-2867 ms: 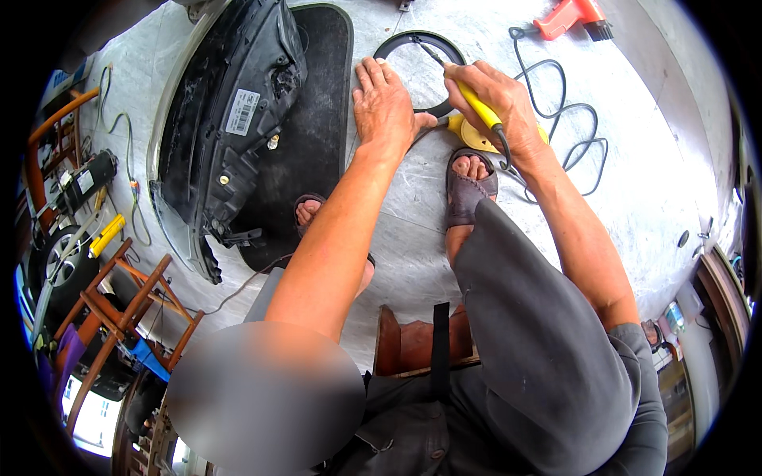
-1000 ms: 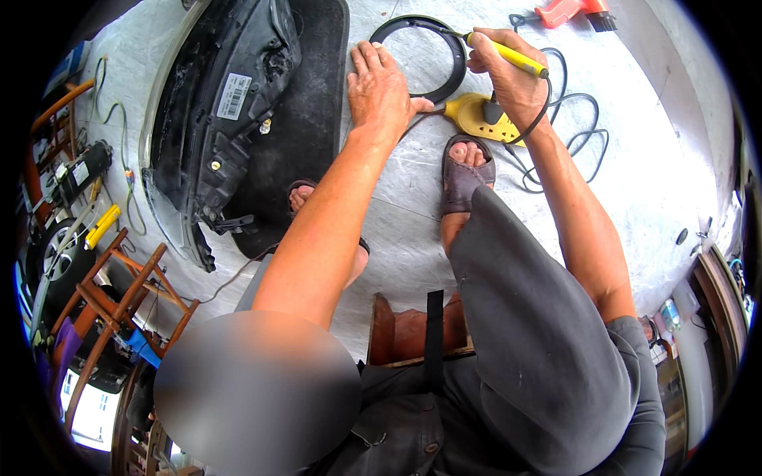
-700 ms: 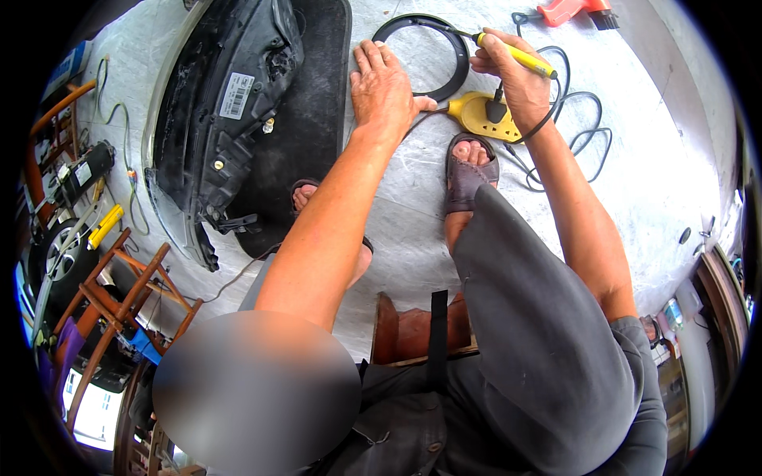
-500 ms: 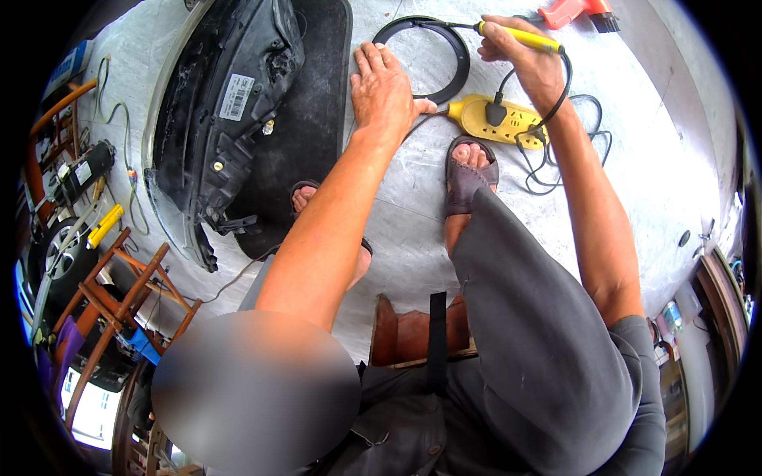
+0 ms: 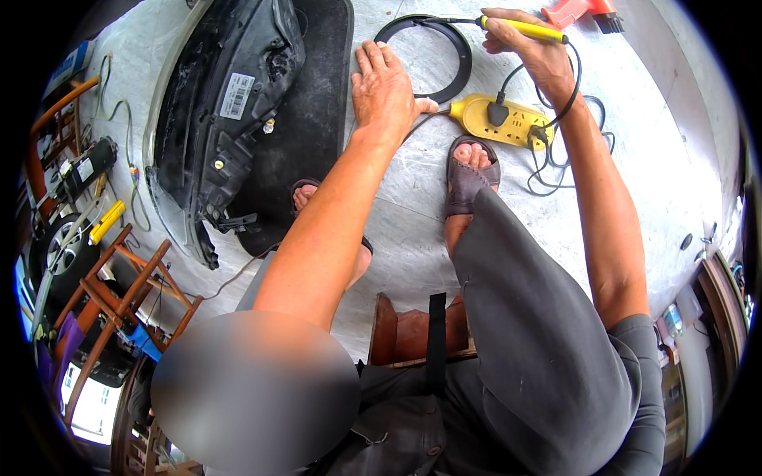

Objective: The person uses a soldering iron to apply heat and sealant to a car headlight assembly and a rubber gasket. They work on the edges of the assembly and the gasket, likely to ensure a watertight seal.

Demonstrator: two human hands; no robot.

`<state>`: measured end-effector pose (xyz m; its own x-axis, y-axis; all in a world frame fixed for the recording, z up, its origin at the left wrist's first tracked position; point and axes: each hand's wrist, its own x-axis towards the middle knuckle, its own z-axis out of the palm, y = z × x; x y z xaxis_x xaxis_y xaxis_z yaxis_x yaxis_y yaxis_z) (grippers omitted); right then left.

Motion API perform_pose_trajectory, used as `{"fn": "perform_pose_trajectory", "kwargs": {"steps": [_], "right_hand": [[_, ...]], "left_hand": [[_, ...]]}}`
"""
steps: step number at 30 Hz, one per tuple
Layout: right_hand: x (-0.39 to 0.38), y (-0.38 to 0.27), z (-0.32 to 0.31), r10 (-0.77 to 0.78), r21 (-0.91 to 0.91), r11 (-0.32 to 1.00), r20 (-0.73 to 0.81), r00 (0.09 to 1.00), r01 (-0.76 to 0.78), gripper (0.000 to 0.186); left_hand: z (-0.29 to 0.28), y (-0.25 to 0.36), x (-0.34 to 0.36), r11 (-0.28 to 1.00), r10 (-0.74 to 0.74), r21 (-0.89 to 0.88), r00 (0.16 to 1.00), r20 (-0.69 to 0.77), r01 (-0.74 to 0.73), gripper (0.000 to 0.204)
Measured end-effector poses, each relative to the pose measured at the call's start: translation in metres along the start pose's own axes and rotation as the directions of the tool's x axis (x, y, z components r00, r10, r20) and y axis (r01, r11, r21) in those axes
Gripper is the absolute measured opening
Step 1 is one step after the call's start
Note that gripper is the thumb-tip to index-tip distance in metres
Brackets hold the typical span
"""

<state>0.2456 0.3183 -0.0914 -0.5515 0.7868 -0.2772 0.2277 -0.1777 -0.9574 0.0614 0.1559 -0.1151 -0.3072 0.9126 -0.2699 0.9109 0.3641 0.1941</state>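
My left hand (image 5: 381, 99) rests palm down at the lower left edge of a thin black ring (image 5: 460, 71) lying on the floor, fingertips at the rim and thumb stretched out rightward. A soldering-iron-like tool with a yellow handle (image 5: 530, 32) is held in my right hand (image 5: 536, 59); its dark shaft reaches left to the top of the ring, where its tip touches or hovers, I cannot tell. A black cord loops down from the handle beside my wrist. Below the ring lies a yellow power strip (image 5: 516, 127) with a black plug (image 5: 498, 113) in it.
A car headlamp housing (image 5: 238, 143) sits on a dark mat (image 5: 317, 103) at left. A red heat gun (image 5: 565, 13) lies upper right among cords. Wooden frames (image 5: 119, 309) and a wheel (image 5: 59, 262) stand far left. My sandalled foot (image 5: 468, 178) is below the strip.
My right hand has moved up and rightward with the tool, whose handle is now flatter across the view, uncovering more of the power strip. My left hand stays at the ring.
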Motion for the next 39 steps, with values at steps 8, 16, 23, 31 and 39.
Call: {"fn": "perform_pose_trajectory", "kwargs": {"steps": [8, 16, 23, 31, 39], "right_hand": [[0.010, -0.010, 0.000, 0.011, -0.019, 1.000, 0.060, 0.998, -0.010, 0.035], [0.004, 0.018, -0.008, -0.005, -0.022, 1.000, 0.034, 0.999, 0.006, 0.050], [-0.010, 0.022, 0.000, 0.097, 0.164, 0.982, -0.028, 0.995, -0.091, 0.048], [-0.011, 0.023, -0.001, 0.132, 0.258, 0.958, -0.025, 0.991, -0.121, 0.042], [-0.017, 0.022, -0.002, 0.154, 0.233, 0.963, -0.078, 0.985, -0.133, 0.042]], "left_hand": [[-0.007, 0.003, 0.001, 0.999, -0.017, 0.039, 0.999, 0.035, 0.016, 0.124], [-0.008, 0.005, 0.001, 0.999, -0.019, 0.031, 0.999, 0.048, 0.018, 0.125], [-0.004, 0.004, 0.002, 1.000, -0.022, -0.010, 0.999, 0.035, 0.023, 0.127], [-0.002, 0.003, 0.001, 0.999, -0.021, -0.028, 0.999, 0.025, 0.022, 0.126], [0.001, 0.000, 0.001, 1.000, -0.009, -0.019, 1.000, 0.011, 0.010, 0.126]]}}
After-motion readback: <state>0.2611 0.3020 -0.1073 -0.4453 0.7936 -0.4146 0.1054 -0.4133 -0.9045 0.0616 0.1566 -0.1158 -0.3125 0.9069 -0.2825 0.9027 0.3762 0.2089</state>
